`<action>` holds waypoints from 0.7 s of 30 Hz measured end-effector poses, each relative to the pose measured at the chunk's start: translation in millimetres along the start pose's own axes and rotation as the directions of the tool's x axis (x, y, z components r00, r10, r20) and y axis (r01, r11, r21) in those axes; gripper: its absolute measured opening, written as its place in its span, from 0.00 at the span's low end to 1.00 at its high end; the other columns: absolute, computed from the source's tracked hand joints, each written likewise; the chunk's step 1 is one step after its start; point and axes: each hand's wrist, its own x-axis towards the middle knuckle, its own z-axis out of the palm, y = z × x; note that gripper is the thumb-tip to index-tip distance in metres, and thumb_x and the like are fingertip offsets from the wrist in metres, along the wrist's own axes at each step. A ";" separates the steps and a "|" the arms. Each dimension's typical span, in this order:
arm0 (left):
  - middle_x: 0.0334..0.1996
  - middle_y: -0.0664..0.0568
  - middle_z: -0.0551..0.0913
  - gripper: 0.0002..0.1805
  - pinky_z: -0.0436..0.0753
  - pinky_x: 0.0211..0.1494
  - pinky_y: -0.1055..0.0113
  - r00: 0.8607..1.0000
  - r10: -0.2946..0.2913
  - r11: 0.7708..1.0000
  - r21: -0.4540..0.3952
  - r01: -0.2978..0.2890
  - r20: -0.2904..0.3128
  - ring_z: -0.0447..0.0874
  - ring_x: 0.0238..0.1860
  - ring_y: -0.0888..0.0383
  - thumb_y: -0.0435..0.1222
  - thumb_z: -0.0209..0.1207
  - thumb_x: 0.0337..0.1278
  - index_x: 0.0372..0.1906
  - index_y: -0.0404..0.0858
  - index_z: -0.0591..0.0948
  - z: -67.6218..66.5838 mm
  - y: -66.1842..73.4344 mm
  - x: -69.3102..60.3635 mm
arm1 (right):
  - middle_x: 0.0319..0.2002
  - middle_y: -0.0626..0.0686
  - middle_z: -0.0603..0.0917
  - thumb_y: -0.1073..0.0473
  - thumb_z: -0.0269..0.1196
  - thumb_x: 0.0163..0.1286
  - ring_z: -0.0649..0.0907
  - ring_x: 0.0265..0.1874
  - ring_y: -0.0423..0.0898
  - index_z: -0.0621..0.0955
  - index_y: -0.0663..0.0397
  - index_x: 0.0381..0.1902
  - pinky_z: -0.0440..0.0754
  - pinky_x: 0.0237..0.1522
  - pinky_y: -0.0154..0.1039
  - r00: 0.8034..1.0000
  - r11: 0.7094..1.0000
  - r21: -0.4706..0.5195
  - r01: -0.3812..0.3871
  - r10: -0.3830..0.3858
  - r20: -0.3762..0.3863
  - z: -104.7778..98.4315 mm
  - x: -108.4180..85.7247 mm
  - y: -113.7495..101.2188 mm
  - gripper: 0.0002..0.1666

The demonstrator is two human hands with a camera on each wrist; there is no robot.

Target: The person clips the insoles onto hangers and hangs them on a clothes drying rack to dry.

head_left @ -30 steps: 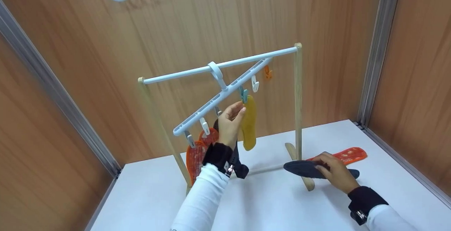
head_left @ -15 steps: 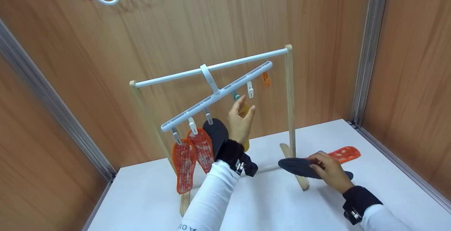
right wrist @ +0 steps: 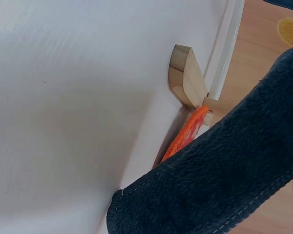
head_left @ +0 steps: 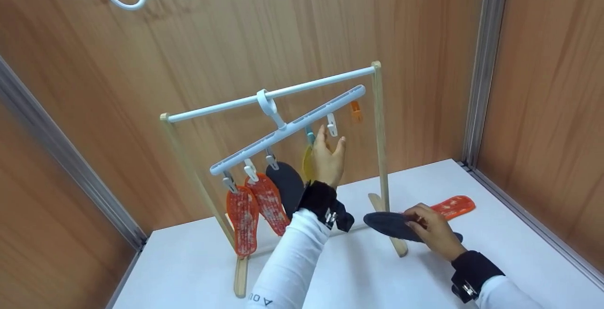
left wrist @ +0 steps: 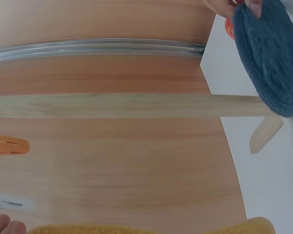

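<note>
My right hand (head_left: pixel 432 231) pinches a dark, fuzzy insole (head_left: pixel 388 224) near its middle, above the table; its plush face and stitched edge show in the right wrist view. My left hand (head_left: pixel 329 160) is raised under the bar of a pale clip hanger (head_left: pixel 325 109), thumb and fingers apart. Its fingertips are close to a hanging white clip (head_left: pixel 332 126); whether they touch it I cannot tell. Behind that hand, a yellow insole (head_left: pixel 307 163) hangs from a teal clip (head_left: pixel 310 135). Further left hang a dark insole (head_left: pixel 284 184) and two red-patterned insoles, one (head_left: pixel 243 219) at the end.
The hanger hooks over the white rail (head_left: pixel 207 110) of a wooden stand. An orange clip (head_left: pixel 356 112) hangs near the hanger's right end. Another red insole (head_left: pixel 455 206) lies on the white table (head_left: pixel 188 271), beyond my right hand. Wood-look panels enclose the table.
My left hand has come away from the yellow insole and moved right toward the white clip. The hanger has swung slightly. My right hand still holds the dark insole. The view has shifted.
</note>
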 end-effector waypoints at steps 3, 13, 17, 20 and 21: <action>0.69 0.42 0.62 0.31 0.64 0.68 0.56 1.000 -0.014 1.000 0.003 0.014 -0.011 0.61 0.69 0.48 0.36 0.53 0.66 0.70 0.33 0.57 7.9 1.7 3.5 | 0.36 0.48 0.81 0.76 0.62 0.58 0.79 0.34 0.43 0.81 0.55 0.40 0.79 0.40 0.28 1.000 1.000 0.017 0.016 -0.016 0.012 -1.6 6.1 5.1 0.15; 0.71 0.42 0.58 0.25 0.59 0.71 0.57 0.998 -0.040 0.959 -0.282 0.026 -0.043 0.56 0.71 0.49 0.36 0.36 0.75 0.71 0.33 0.55 19.3 -1.9 13.7 | 0.35 0.47 0.81 0.75 0.63 0.57 0.78 0.34 0.42 0.80 0.55 0.38 0.80 0.38 0.30 0.999 0.997 0.065 0.038 -0.037 -0.010 0.4 14.5 1.6 0.13; 0.71 0.44 0.58 0.24 0.59 0.71 0.58 0.995 -0.084 0.936 -0.345 0.063 -0.046 0.56 0.71 0.49 0.37 0.36 0.75 0.71 0.34 0.57 20.1 -2.0 17.3 | 0.35 0.47 0.80 0.74 0.63 0.58 0.78 0.34 0.42 0.81 0.55 0.38 0.80 0.38 0.29 1.000 0.996 0.092 0.000 0.002 -0.021 3.4 15.5 -2.7 0.12; 0.71 0.46 0.59 0.24 0.58 0.71 0.58 0.991 -0.128 0.919 -0.379 0.108 -0.028 0.56 0.71 0.50 0.38 0.37 0.75 0.70 0.36 0.58 20.9 0.2 19.3 | 0.35 0.48 0.81 0.74 0.63 0.59 0.78 0.34 0.43 0.81 0.56 0.38 0.79 0.37 0.29 0.998 0.991 0.125 -0.037 0.043 -0.038 5.4 17.1 -5.4 0.12; 0.71 0.46 0.59 0.24 0.58 0.71 0.57 0.990 -0.136 0.914 -0.389 0.117 -0.022 0.56 0.71 0.51 0.38 0.37 0.75 0.70 0.36 0.58 21.2 1.1 19.9 | 0.35 0.48 0.81 0.74 0.63 0.59 0.78 0.35 0.43 0.81 0.56 0.39 0.79 0.38 0.29 0.998 0.989 0.140 -0.048 0.055 -0.043 5.9 18.0 -6.5 0.12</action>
